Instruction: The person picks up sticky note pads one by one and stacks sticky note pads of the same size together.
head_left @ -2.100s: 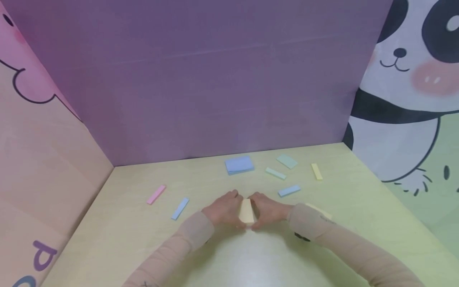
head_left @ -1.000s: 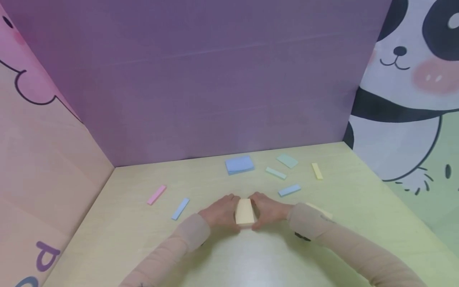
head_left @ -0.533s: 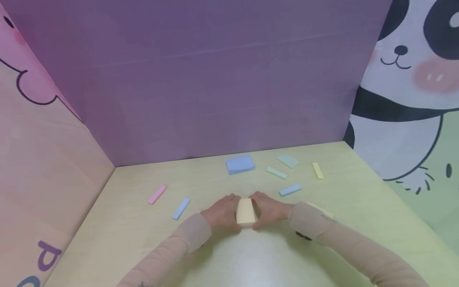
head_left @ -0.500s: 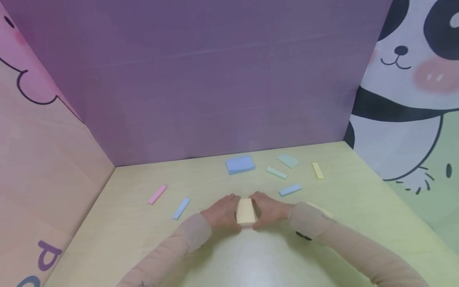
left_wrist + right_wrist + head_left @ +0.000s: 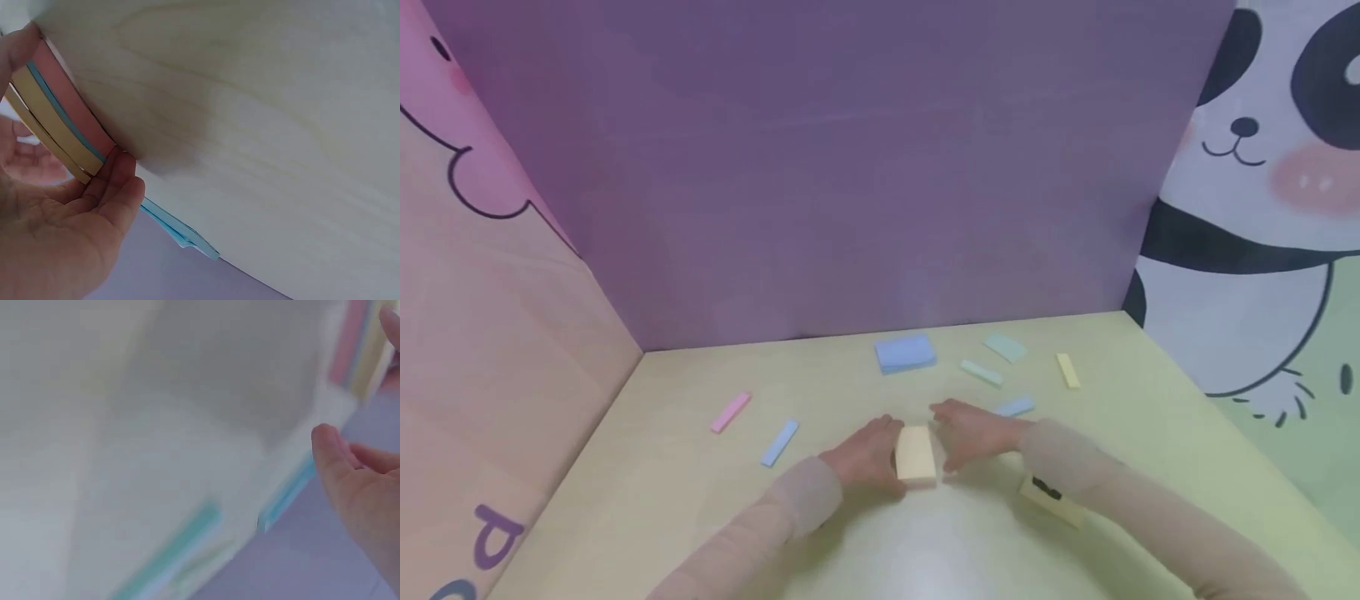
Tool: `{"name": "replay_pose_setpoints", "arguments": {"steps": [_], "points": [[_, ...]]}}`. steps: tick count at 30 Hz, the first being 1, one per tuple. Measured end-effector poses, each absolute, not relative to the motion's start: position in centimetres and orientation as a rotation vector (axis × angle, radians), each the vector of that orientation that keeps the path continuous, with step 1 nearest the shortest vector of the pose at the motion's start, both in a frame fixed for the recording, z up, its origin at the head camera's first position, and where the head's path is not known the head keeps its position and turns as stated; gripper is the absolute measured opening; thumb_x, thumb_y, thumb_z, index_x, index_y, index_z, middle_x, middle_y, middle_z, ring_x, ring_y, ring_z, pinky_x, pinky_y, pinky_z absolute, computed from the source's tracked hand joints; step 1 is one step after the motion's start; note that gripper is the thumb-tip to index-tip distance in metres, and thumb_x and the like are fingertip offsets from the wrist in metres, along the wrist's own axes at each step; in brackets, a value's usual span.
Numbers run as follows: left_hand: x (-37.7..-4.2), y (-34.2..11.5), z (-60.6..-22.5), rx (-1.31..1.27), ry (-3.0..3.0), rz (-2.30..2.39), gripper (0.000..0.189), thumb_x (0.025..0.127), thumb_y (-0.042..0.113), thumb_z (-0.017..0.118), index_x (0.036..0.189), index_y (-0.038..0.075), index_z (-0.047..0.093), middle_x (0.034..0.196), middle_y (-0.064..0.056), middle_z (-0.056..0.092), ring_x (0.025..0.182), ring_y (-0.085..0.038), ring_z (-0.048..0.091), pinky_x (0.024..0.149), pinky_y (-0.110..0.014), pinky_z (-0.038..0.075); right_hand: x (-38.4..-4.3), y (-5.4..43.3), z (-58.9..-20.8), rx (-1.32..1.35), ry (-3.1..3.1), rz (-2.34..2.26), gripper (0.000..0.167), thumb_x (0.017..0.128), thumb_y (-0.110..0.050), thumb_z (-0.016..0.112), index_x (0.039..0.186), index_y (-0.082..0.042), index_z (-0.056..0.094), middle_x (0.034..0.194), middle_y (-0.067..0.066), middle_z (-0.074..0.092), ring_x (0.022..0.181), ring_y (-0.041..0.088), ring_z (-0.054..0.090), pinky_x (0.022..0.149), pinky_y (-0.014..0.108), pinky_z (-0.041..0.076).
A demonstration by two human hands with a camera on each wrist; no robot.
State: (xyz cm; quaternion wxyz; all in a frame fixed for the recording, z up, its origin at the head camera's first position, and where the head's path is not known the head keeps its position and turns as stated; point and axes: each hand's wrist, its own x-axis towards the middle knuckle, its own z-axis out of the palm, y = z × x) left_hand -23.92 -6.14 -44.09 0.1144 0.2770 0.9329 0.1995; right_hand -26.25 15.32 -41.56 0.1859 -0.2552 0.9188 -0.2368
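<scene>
A stack of sticky note pads (image 5: 915, 457), pale yellow on top, lies in the middle of the table. In the left wrist view its layers show as pink, blue and yellow strips (image 5: 78, 109). My left hand (image 5: 865, 457) holds the stack along its left side, thumb at the near end and fingertips at the far end. To the right of the stack, my right hand (image 5: 977, 432) is apart from it, fingers extended and nothing held. A narrow blue pad (image 5: 1017, 407) lies just beyond the right wrist, partly covered.
A larger blue pad (image 5: 906, 353) lies near the purple back wall (image 5: 850, 208). Around it are a green square pad (image 5: 1005, 347), a green strip (image 5: 981, 372) and a yellow strip (image 5: 1068, 371). Left lie pink (image 5: 731, 412) and blue strips (image 5: 779, 443). A cream pad (image 5: 1063, 512) sits under the right sleeve.
My right hand has let go of the stack and moved right. The left hand keeps hold of it. More of the cream pad shows beneath the right sleeve.
</scene>
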Motion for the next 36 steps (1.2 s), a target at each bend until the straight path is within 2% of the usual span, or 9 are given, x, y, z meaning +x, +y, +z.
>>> {"name": "replay_pose_setpoints", "arguments": {"steps": [6,12,14,16,19,23,29,36], "points": [[-23.6,-6.3,-44.2,0.781,2.725,0.618,0.086,0.053,0.028,0.083,0.126,0.004,0.044,0.1,0.002,0.051,0.089,-0.01,0.049,0.083,-0.024,0.046,-30.7,19.5,-39.3,-0.726,2.704,-0.821,0.059,0.082,-0.018,0.067,0.128,0.008,0.042,0.124,0.025,0.051,0.111,0.037,0.051,0.095,0.045,0.043],[-23.5,-6.2,-43.7,0.787,2.714,0.634,0.086,0.054,0.027,0.083,0.127,0.004,0.043,0.1,0.003,0.05,0.089,-0.009,0.048,0.084,-0.023,0.045,-35.2,23.8,-38.2,-0.623,2.98,-0.662,0.041,0.084,-0.013,0.061,0.115,0.012,0.053,0.109,0.027,0.06,0.1,0.039,0.056,0.087,0.048,0.045],[-23.4,-6.1,-43.7,0.787,2.71,0.628,0.087,0.054,0.027,0.083,0.127,0.004,0.042,0.101,0.003,0.05,0.09,-0.009,0.048,0.085,-0.023,0.045,-36.0,24.8,-38.1,-0.558,3.02,-0.587,0.04,0.084,-0.012,0.06,0.113,0.014,0.054,0.106,0.029,0.06,0.098,0.041,0.056,0.086,0.049,0.045],[-23.3,-5.9,-43.8,0.791,2.705,0.621,0.087,0.054,0.027,0.083,0.127,0.004,0.042,0.1,0.003,0.05,0.09,-0.009,0.048,0.085,-0.023,0.045,-36.5,25.6,-38.2,-0.468,3.01,-0.535,0.041,0.084,-0.012,0.059,0.113,0.015,0.053,0.11,0.031,0.057,0.096,0.04,0.056,0.085,0.049,0.045],[-22.9,-5.6,-44.1,0.794,2.698,0.629,0.088,0.053,0.027,0.084,0.127,0.003,0.043,0.099,0.003,0.05,0.089,-0.009,0.048,0.084,-0.023,0.045,-36.9,26.4,-38.8,-0.355,2.967,-0.427,0.046,0.083,-0.016,0.059,0.114,0.018,0.05,0.115,0.034,0.053,0.101,0.044,0.053,0.088,0.05,0.044],[-22.6,-5.5,-44.1,0.792,2.703,0.632,0.087,0.053,0.028,0.084,0.126,0.004,0.044,0.099,0.003,0.05,0.089,-0.009,0.048,0.084,-0.022,0.045,-37.4,26.8,-39.9,-0.229,2.935,-0.344,0.049,0.082,-0.022,0.062,0.107,0.018,0.05,0.108,0.033,0.055,0.1,0.045,0.053,0.088,0.05,0.044],[-22.4,-5.5,-43.9,0.78,2.718,0.611,0.088,0.053,0.028,0.084,0.127,0.003,0.043,0.099,0.003,0.05,0.09,-0.01,0.049,0.086,-0.024,0.046,-37.8,26.9,-41.1,-0.139,2.899,-0.351,0.058,0.082,-0.029,0.061,0.114,0.017,0.046,0.109,0.033,0.053,0.102,0.046,0.05,0.091,0.052,0.041],[-22.3,-5.5,-44.0,0.786,2.716,0.607,0.088,0.053,0.028,0.084,0.127,0.004,0.043,0.099,0.003,0.05,0.089,-0.009,0.048,0.085,-0.023,0.046,-37.9,27.0,-41.9,-0.151,2.923,-0.286,0.047,0.084,-0.026,0.06,0.106,0.015,0.051,0.103,0.032,0.055,0.099,0.045,0.051,0.089,0.053,0.042]]}}
